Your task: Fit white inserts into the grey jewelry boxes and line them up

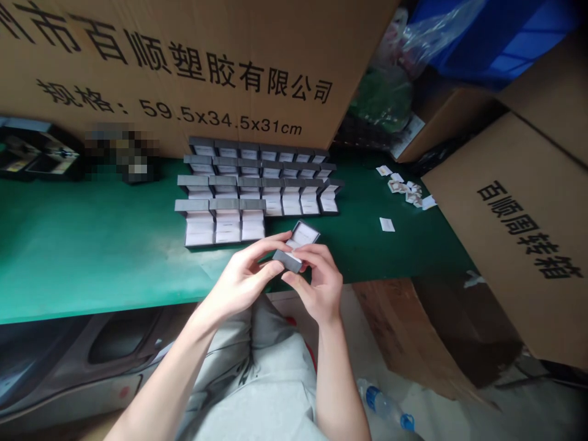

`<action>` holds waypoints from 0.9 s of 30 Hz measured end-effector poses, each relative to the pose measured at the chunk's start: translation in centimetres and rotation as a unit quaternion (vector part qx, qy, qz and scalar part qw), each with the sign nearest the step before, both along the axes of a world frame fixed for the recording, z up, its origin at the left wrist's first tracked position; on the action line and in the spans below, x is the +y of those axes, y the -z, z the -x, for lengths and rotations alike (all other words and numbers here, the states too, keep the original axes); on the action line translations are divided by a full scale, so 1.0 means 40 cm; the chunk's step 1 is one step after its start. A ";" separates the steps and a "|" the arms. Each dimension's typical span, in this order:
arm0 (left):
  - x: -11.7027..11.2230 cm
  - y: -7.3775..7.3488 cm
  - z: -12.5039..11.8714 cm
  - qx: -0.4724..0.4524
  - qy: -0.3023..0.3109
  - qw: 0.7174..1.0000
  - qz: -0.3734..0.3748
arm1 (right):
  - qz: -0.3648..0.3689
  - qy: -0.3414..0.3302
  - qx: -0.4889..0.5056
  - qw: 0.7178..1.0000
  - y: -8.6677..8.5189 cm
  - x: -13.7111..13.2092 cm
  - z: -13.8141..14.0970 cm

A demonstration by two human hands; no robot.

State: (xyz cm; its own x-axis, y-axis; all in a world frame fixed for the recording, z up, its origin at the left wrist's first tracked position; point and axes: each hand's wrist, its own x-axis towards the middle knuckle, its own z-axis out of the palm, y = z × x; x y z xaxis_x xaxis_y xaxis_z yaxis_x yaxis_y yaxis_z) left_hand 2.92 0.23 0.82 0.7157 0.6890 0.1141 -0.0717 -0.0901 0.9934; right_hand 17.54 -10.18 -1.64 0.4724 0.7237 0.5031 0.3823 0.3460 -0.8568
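Both my hands hold one small grey jewellery box (294, 248) with its lid open and a white lining, just above the front edge of the green table (92, 245). My left hand (243, 275) grips the box's left side with fingers curled. My right hand (319, 282) pinches its right side and base. Behind the box, several rows of identical open grey boxes (257, 190) stand on the table.
A big printed cardboard carton (184, 61) stands at the table's back. Small white cards (407, 188) lie scattered at the right, one card (387, 224) apart. Another carton (528, 233) stands at right, a blue crate (500, 37) behind. A water bottle (383, 404) lies on the floor.
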 end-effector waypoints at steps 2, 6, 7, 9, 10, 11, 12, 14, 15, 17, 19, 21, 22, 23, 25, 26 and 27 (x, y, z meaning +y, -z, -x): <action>-0.001 0.000 -0.001 0.004 -0.010 1.000 -0.004 | -0.001 -0.013 0.008 1.000 -0.001 -0.001 -0.003; -0.002 0.000 -0.005 0.012 -0.016 1.000 -0.011 | -0.013 -0.013 0.038 0.999 -0.001 0.002 -0.003; -0.002 -0.001 -0.006 0.014 -0.016 1.000 -0.012 | -0.020 -0.015 0.050 0.998 0.000 0.003 -0.002; -0.001 -0.003 -0.006 0.018 -0.017 1.000 -0.015 | -0.033 -0.022 0.071 0.997 0.001 0.007 -0.002; -0.001 -0.003 -0.006 0.019 -0.017 1.000 -0.016 | -0.037 -0.026 0.077 0.996 0.002 0.008 -0.002; -0.001 -0.004 -0.006 0.019 -0.017 1.000 -0.017 | -0.038 -0.028 0.080 0.996 0.003 0.009 -0.002; 0.000 -0.004 -0.006 0.019 -0.017 1.000 -0.018 | -0.038 -0.030 0.080 0.996 0.004 0.009 -0.002; -0.001 -0.003 -0.006 0.019 -0.017 0.999 -0.019 | -0.035 -0.031 0.076 0.996 0.006 0.009 -0.003; -0.001 -0.002 -0.006 0.019 -0.017 0.999 -0.021 | -0.031 -0.029 0.074 0.996 0.006 0.009 -0.003; -0.001 0.000 -0.006 0.021 -0.019 0.999 -0.025 | -0.019 -0.023 0.065 0.997 0.005 0.007 -0.004; -0.002 0.002 -0.006 0.027 -0.023 0.999 -0.031 | -0.007 -0.015 0.049 0.999 0.003 0.005 -0.004; -0.003 0.003 -0.005 0.032 -0.027 0.998 -0.038 | -0.002 -0.008 0.030 1.000 0.000 0.004 -0.003; -0.003 0.003 -0.005 0.033 -0.028 0.998 -0.041 | -0.002 -0.004 0.022 1.000 -0.001 0.003 -0.002; -0.003 0.003 -0.005 0.032 -0.029 0.998 -0.044 | -0.002 -0.002 0.017 1.000 -0.002 0.003 -0.002; -0.003 0.003 -0.006 0.025 -0.029 0.998 -0.048 | -0.001 0.000 0.017 1.000 -0.002 0.003 0.000; -0.003 0.004 -0.007 0.020 -0.030 0.998 -0.048 | 0.001 0.000 0.020 1.000 -0.003 0.003 0.002; -0.003 0.004 -0.007 0.015 -0.031 0.998 -0.046 | 0.004 -0.001 0.021 1.000 -0.003 0.003 0.002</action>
State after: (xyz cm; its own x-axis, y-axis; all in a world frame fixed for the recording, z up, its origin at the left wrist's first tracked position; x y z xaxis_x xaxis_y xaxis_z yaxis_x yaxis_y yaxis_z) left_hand 3.21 0.12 0.64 0.6755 0.7203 0.1580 -0.0333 -0.1842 0.9823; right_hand 17.44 -10.04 -1.51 0.4923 0.7282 0.4768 0.3455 0.3393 -0.8750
